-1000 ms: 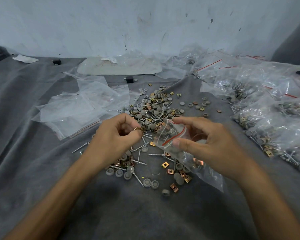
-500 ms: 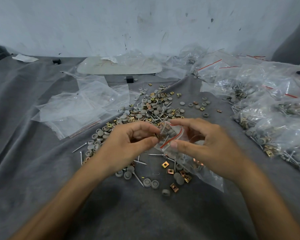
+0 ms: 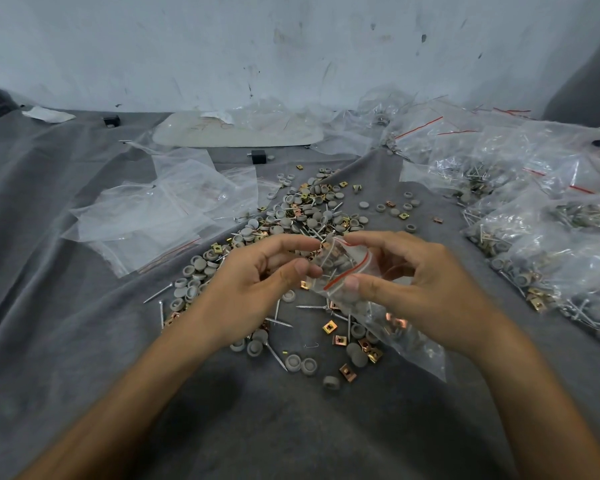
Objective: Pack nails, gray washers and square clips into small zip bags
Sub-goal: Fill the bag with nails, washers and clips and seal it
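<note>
One bag (image 3: 342, 263) was in the middle, held up over the cloth (image 3: 84, 341). The right hand (image 3: 430, 289) pinched its red-lined mouth with thumb and finger. A second before, the left hand (image 3: 253, 282) pinched a small piece at 9 o'clock of the bag. Then it was at the mouth, thumb and finger apart, with nothing seen in them. So the piece likely went in, and more should follow. Loose parts (image 3: 302, 216) lay at 12 and 6 o'clock. Full bags (image 3: 534, 202) crowded 3 o'clock, and empty bags (image 3: 160, 209) lay at 10. Bare cloth at 7 o'clock left room.
</note>
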Tool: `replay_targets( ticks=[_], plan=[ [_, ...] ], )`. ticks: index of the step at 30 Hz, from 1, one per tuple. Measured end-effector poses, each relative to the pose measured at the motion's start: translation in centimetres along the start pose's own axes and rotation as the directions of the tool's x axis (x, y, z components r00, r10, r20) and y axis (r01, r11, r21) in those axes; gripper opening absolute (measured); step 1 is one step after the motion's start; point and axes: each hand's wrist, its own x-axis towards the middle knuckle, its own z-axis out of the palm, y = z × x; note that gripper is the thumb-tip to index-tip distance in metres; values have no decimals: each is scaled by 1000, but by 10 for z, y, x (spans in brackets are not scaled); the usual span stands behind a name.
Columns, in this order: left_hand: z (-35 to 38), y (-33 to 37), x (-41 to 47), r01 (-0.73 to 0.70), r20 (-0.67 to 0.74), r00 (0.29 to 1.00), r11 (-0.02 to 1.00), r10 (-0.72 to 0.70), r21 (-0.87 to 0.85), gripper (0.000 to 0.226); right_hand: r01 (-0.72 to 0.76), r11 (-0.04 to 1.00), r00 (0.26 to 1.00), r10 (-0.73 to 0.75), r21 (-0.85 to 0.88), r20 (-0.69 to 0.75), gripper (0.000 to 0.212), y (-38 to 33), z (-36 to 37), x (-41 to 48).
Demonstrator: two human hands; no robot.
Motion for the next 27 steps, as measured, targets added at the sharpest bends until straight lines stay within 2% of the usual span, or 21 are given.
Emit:
replay_targets(
  ticks=[3,6,9,12,15,19,21,24,27],
  plan=[
    [-4,1,0,-28,-50,998,999,27,-18,19,-4,1000,1000,5,26,-15,48,0,-4,-1],
    [-9,-4,0,-18,-151,988,999,23,35,15,-9,998,1000,11,63,-29,48,-1,-9,-1],
    [-17,-11,1,64,-263,965,976,-7,209,20,-10,996,999,14,87,-46,46,0,-13,0],
    [-23,-16,-1,149,-290,957,866,-5,477,16,-24,994,997,32,104,-76,43,0,-15,0],
    [-26,-14,-2,181,-252,968,714,-7,676,7,-19,996,995,28,92,-93,42,0,-16,-1],
    [-21,-10,-5,75,-92,996,681,-12,728,9,-20,996,996,27,85,-84,45,-1,-15,-1],
    [-18,-12,-6,32,-25,1000,619,-20,785,17,-10,994,997,19,110,-76,45,-3,-16,-2],
    [-14,-17,-6,9,25,998,542,-56,840,31,1,972,994,25,234,-107,42,-2,-20,-2],
    [-11,-20,-6,-12,33,999,533,-31,846,31,39,906,984,40,422,-175,37,0,-25,-1]
  ],
)
